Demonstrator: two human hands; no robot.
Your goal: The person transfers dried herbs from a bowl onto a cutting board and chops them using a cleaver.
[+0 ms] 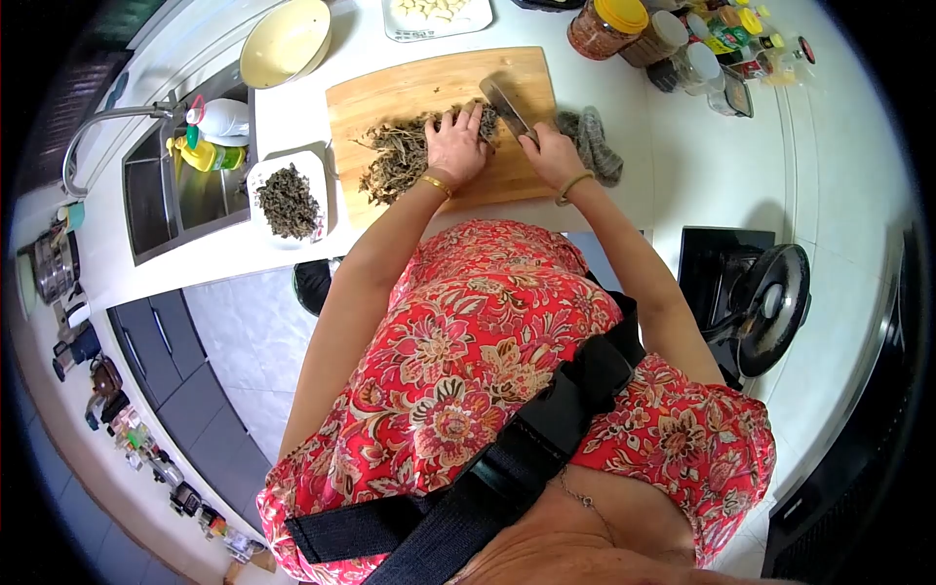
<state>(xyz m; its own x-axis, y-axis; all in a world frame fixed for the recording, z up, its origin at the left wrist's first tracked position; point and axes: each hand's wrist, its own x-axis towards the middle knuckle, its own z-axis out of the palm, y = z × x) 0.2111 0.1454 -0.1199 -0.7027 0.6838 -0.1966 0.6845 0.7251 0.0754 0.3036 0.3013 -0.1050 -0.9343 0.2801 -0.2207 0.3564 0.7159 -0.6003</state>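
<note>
On a wooden cutting board lies a pile of dark brown, stringy leafy vegetable, dried or pickled in look. My left hand presses on the right part of the pile, fingers curled over it and holding it against the board. Closed round the handle of a kitchen knife is my right hand. The blade points up and left, beside the right end of the pile; whether its edge touches the board I cannot tell.
Left of the board stands a white dish of chopped dark vegetable, near the sink with bottles. A yellow bowl and a plate of pale pieces are behind. A grey cloth, jars and a pan are right.
</note>
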